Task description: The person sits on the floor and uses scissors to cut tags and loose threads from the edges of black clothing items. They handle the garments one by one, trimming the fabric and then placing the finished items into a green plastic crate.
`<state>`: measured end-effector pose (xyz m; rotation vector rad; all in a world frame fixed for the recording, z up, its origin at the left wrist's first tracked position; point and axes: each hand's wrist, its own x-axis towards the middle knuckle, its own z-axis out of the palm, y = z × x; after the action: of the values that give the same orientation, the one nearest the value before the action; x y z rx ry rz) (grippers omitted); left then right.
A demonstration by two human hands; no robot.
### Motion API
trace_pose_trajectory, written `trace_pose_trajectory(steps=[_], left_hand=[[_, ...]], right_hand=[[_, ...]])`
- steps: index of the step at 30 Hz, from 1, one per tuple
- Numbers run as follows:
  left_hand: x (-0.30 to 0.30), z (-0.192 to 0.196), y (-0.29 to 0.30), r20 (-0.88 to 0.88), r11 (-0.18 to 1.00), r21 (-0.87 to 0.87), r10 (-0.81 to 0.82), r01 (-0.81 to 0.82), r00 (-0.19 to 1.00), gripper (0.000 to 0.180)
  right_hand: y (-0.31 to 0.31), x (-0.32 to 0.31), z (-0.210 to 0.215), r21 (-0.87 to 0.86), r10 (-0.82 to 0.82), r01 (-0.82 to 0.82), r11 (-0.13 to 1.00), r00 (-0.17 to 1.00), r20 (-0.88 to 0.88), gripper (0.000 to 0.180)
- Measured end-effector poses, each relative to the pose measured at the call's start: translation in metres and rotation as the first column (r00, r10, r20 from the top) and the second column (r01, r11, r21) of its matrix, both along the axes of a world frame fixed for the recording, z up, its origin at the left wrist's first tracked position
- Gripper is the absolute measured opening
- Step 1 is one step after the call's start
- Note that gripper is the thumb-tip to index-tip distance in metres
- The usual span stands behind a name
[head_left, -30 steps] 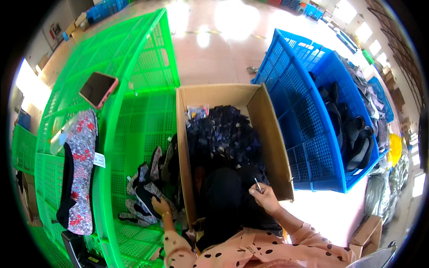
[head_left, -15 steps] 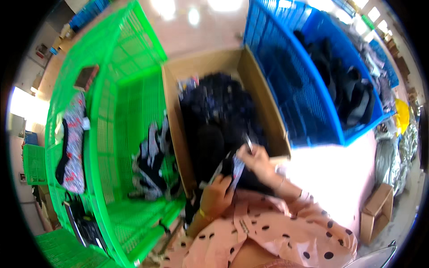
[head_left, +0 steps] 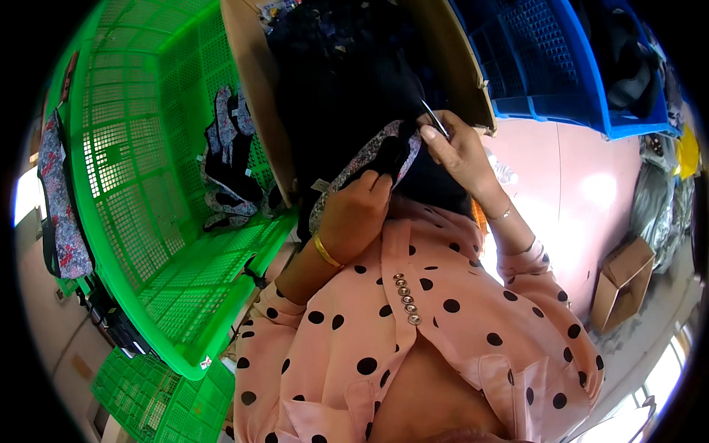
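Left hand [head_left: 354, 214], fingers curled closed, grips a floral slipper [head_left: 359, 162] over the lap.
Its long axis slants away rightward from that fist toward the right hand [head_left: 459, 151], which pinches a slim metal tool [head_left: 436, 120] close by the far end; leftward, more slippers [head_left: 229, 173] lie in the green crate [head_left: 166, 221].

I see free floor [head_left: 546, 177] right of the right hand [head_left: 459, 153]; a cardboard box's wall [head_left: 255, 81] stands between left hand [head_left: 354, 214] and green crate [head_left: 140, 181].
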<state>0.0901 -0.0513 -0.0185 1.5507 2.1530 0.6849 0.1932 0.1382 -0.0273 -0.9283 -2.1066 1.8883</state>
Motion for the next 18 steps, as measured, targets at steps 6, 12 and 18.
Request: trace_pose_trajectory(steps=[6,12,18], left_hand=[[0.009,-0.010,-0.001,-0.140,0.998,0.007,-0.066,0.068,0.988,0.020],[-0.025,0.008,0.023,0.001,0.927,0.369,0.071,-0.066,0.998,0.016],[-0.059,-0.013,0.071,0.402,0.974,0.222,-0.134,0.046,0.906,0.018]], right_hand=[[0.009,-0.009,-0.012,-0.408,-0.037,0.043,0.912,0.999,0.024,0.015],[0.009,-0.007,-0.017,-0.062,-0.045,0.035,0.997,0.987,-0.156,0.010],[0.008,-0.007,-0.007,0.249,0.090,-0.024,0.968,0.962,-0.259,0.014]])
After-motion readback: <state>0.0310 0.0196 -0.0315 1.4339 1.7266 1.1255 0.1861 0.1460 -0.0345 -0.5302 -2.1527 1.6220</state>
